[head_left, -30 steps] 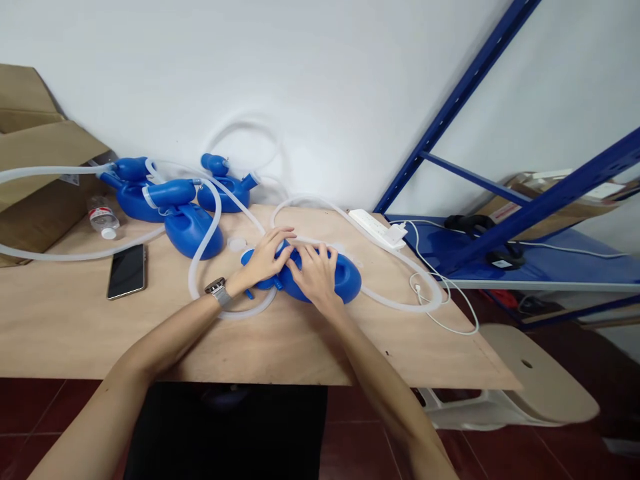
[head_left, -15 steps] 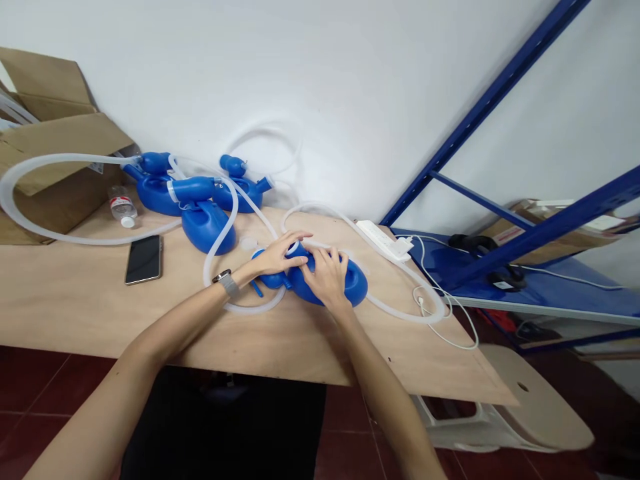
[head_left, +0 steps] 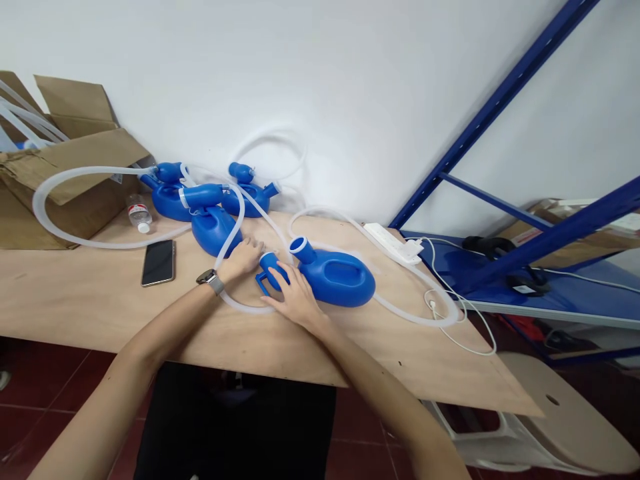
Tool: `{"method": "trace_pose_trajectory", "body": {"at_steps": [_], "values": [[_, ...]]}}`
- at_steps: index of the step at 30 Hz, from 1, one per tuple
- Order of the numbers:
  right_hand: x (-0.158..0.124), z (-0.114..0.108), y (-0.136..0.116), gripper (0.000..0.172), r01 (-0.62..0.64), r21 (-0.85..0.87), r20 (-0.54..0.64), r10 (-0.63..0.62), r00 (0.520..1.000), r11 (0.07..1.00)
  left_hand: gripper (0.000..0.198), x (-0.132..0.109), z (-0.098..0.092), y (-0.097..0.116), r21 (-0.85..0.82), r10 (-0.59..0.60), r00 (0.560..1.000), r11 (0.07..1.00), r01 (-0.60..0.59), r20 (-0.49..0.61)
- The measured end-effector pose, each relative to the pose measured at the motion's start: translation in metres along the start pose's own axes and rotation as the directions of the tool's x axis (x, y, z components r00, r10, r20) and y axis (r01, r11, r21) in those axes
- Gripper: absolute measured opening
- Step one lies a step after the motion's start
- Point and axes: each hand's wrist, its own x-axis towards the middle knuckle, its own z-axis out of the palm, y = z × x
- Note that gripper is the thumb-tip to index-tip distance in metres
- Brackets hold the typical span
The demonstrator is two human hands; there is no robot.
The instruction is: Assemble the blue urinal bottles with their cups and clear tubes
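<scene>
Head view: our right hand partly hides a blue cap beside the jug on the table; how firmly it grips, we cannot tell. Nor can we tell if our left hand, fingertips blurred, pinches anything. The frame crops the box.

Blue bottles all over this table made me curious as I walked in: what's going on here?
A person is working at the table with both hands. The right hand has its fingers on a small blue piece, beside a large blue bottle with an open neck. The left hand is at the tabletop near another blue bottle; whether it holds anything can't be told.
</scene>
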Motion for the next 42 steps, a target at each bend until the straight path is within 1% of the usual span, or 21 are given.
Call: {"method": "trace_pose_trajectory", "body": {"at_steps": [2, 4, 7, 8, 10, 12, 14, 15, 17, 18, 19, 20, 21, 24, 26, 29, 32, 34, 37, 39, 42], "values": [[0.0, 0.008, -0.006, 0.073, -0.079, -0.008, 0.04, 0.079, 0.996, 0.997, 0.026, -0.005, 0.003, 0.005, 0.051, -0.024, 0.998, 0.998, 0.021, 0.058], [-0.001, 0.01, -0.005, 0.069, -0.144, 0.017, 0.069, 0.143, 0.987, 0.989, 0.026, -0.011, 0.003, 0.011, 0.062, -0.055, 0.996, 0.997, 0.051, 0.064], [-0.001, 0.006, 0.007, 0.064, -0.199, 0.188, 0.047, 0.193, 0.98, 0.962, 0.028, -0.021, -0.001, 0.015, 0.06, -0.052, 0.997, 0.997, 0.049, 0.063], [-0.001, 0.004, 0.011, 0.063, -0.194, 0.28, 0.019, 0.197, 0.98, 0.94, 0.027, -0.023, -0.003, 0.015, -0.008, -0.066, 0.997, 0.998, 0.066, 0.045], [0.0, 0.003, 0.019, 0.059, -0.182, 0.483, -0.056, 0.237, 0.97, 0.856, 0.025, -0.027, -0.007, 0.015, -0.265, -0.159, 0.987, 0.953, 0.149, -0.02], [0.001, 0.005, 0.023, 0.058, -0.2, 0.677, -0.094, 0.352, 0.931, 0.708, 0.026, -0.029, -0.011, 0.016, -0.538, -0.301, 0.952, 0.812, 0.227, -0.052], [0.002, 0.009, 0.024, 0.064, -0.26, 0.823, -0.043, 0.512, 0.858, 0.505, 0.037, -0.03, -0.017, 0.018, -0.724, -0.419, 0.907, 0.637, 0.266, -0.035], [0.003, 0.011, 0.024, 0.068, -0.29, 0.869, 0.01, 0.572, 0.82, 0.401, 0.04, -0.03, -0.02, 0.02, -0.811, -0.472, 0.882, 0.52, 0.27, -0.008], [0.002, 0.017, 0.021, 0.07, -0.324, 0.915, 0.104, 0.634, 0.766, 0.241, 0.035, -0.032, -0.026, 0.025, -0.948, -0.569, 0.817, 0.197, 0.252, 0.099], [0.002, 0.019, 0.019, 0.069, -0.326, 0.925, 0.133, 0.64, 0.757, 0.193, 0.033, -0.034, -0.028, 0.028, -0.968, -0.591, 0.791, 0.062, 0.244, 0.161], [0.001, 0.021, 0.017, 0.068, -0.32, 0.934, 0.149, 0.638, 0.755, 0.16, 0.031, -0.035, -0.029, 0.03, -0.969, -0.596, 0.774, -0.026, 0.247, 0.214], [0.0, 0.023, 0.015, 0.068, -0.311, 0.941, 0.159, 0.633, 0.758, 0.136, 0.03, -0.037, -0.03, 0.033, -0.964, -0.593, 0.77, -0.04, 0.263, 0.234], [-0.001, 0.024, 0.013, 0.068, -0.306, 0.945, 0.169, 0.63, 0.758, 0.114, 0.03, -0.039, -0.031, 0.036, -0.962, -0.593, 0.774, -0.004, 0.273, 0.222], [-0.002, 0.028, 0.009, 0.074, -0.34, 0.938, 0.231, 0.624, 0.747, 0.06, 0.037, -0.045, -0.03, 0.048, -0.942, -0.565, 0.818, 0.203, 0.266, 0.109], [-0.002, 0.031, 0.007, 0.078, -0.368, 0.929, 0.272, 0.618, 0.738, 0.03, 0.042, -0.049, -0.029, 0.056, -0.915, -0.498, 0.861, 0.294, 0.276, 0.1], [-0.003, 0.035, 0.005, 0.081, -0.366, 0.931, 0.276, 0.657, 0.701, -0.001, 0.051, -0.054, -0.026, 0.067, -0.918, -0.436, 0.887, 0.27, 0.291, 0.153], [-0.011, 0.036, 0.003, 0.091, -0.404, 0.914, 0.264, 0.702, 0.661, 0.038, 0.059, -0.056, -0.023, 0.073, -0.94, -0.479, 0.866, 0.208, 0.27, 0.143], [-0.017, 0.034, 0.002, 0.099, -0.458, 0.885, 0.29, 0.665, 0.688, 0.088, 0.065, -0.058, -0.021, 0.075, -0.944, -0.524, 0.846, 0.217, 0.247, 0.101], [-0.021, 0.027, -0.001, 0.1, -0.466, 0.857, 0.294, 0.535, 0.792, 0.22, 0.068, -0.06, -0.022, 0.078, -0.933, -0.541, 0.841, 0.297, 0.202, 0.01], [-0.019, 0.022, -0.003, 0.094, -0.434, 0.849, 0.261, 0.475, 0.84, 0.302, 0.069, -0.063, -0.023, 0.08, -0.932, -0.493, 0.87, 0.323, 0.167, -0.015], [-0.012, 0.016, -0.008, 0.079, -0.403, 0.848, 0.222, 0.46, 0.86, 0.343, 0.071, -0.067, -0.02, 0.08, -0.943, -0.378, 0.926, 0.314, 0.107, -0.021]]}}
